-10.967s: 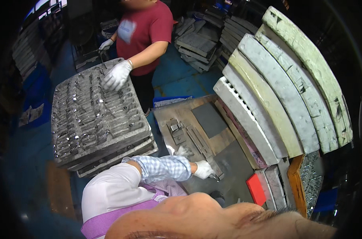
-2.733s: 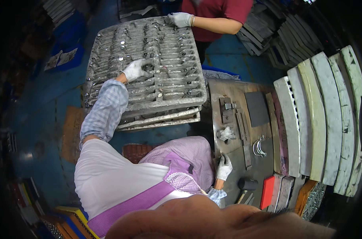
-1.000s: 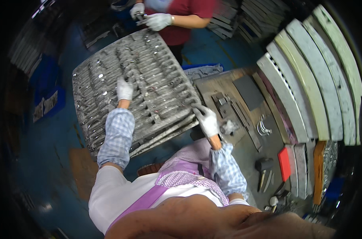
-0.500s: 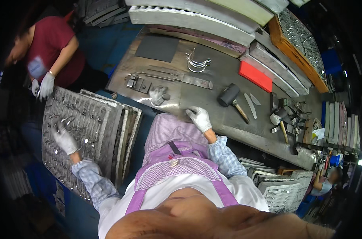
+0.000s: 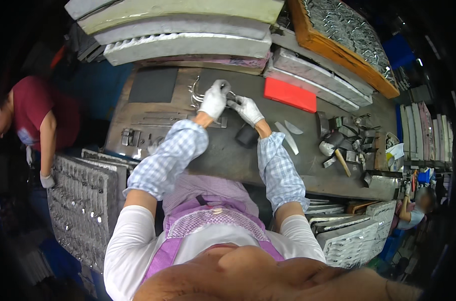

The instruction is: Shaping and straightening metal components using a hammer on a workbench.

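Observation:
My left hand (image 5: 214,102), in a white glove, is over the far part of the metal worktable (image 5: 213,158), its fingers closed. My right hand (image 5: 247,110), also gloved, meets it from the right with its fingers pinched. Between them shows a shiny curved metal piece (image 5: 231,94), mostly covered by the gloves. Just left of my left hand lie several similar curved metal pieces (image 5: 194,95). A black mallet (image 5: 246,135) rests on the table, partly behind my right forearm.
Foam slabs (image 5: 187,47) are stacked along the far edge, beside a red block (image 5: 290,94). Two pale blades (image 5: 288,138) and a hammer (image 5: 342,163) lie to the right. At left, a co-worker (image 5: 47,115) touches a grey board (image 5: 80,200) bearing metal parts.
My left hand has left the grey board and reached over the table beside the curved pieces. My right hand has moved from the near edge to meet it. The view has shifted.

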Action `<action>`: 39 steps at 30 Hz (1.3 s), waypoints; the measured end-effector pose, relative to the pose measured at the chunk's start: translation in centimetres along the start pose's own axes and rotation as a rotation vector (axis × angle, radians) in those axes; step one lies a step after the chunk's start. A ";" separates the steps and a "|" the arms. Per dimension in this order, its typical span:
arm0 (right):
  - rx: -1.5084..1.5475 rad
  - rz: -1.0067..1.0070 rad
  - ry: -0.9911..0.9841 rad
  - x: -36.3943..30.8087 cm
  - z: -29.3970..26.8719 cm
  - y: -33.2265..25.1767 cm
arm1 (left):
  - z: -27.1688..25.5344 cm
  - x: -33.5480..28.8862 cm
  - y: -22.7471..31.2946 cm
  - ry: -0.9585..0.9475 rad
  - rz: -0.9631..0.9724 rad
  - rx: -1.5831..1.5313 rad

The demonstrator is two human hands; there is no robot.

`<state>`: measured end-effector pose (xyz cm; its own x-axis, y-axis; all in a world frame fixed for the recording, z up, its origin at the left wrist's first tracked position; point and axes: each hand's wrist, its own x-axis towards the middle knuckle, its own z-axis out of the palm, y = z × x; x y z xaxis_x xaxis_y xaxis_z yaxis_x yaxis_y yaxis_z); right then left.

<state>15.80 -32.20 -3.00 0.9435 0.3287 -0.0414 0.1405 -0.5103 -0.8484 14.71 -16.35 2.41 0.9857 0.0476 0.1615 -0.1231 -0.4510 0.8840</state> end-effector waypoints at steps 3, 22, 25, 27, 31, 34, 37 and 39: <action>-0.056 0.110 0.049 1.3 -2.2 4.7 | 6.1 2.8 -1.2 0.000 -0.072 0.032; 0.639 0.293 0.512 -12.2 -2.5 -2.5 | -0.4 -6.7 -1.4 -0.291 0.031 0.127; 0.669 0.158 0.391 -13.5 3.3 -6.8 | -0.8 -11.8 -0.5 -0.409 0.056 0.089; 0.981 0.262 0.337 -14.8 4.9 -8.6 | -2.0 -12.7 -0.5 -0.407 -0.099 -0.068; 1.176 0.336 0.217 -15.7 5.2 -10.0 | -4.7 -13.3 -0.2 -0.455 0.143 0.226; 1.198 0.229 0.234 -15.5 5.8 -9.8 | -6.1 -13.6 -0.7 -0.610 -0.309 -0.499; 1.296 0.277 0.272 -14.9 7.5 -8.5 | -6.7 -14.0 -2.5 -0.656 -0.363 -0.511; 1.322 0.388 0.266 -14.7 7.7 -7.1 | -6.7 -15.1 -3.7 -0.672 -0.320 -0.557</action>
<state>-1.38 -27.35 -0.42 0.9052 0.1070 -0.4113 -0.3814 0.6316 -0.6750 -0.46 -9.39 -0.37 0.8203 -0.5090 -0.2610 0.3005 -0.0047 0.9538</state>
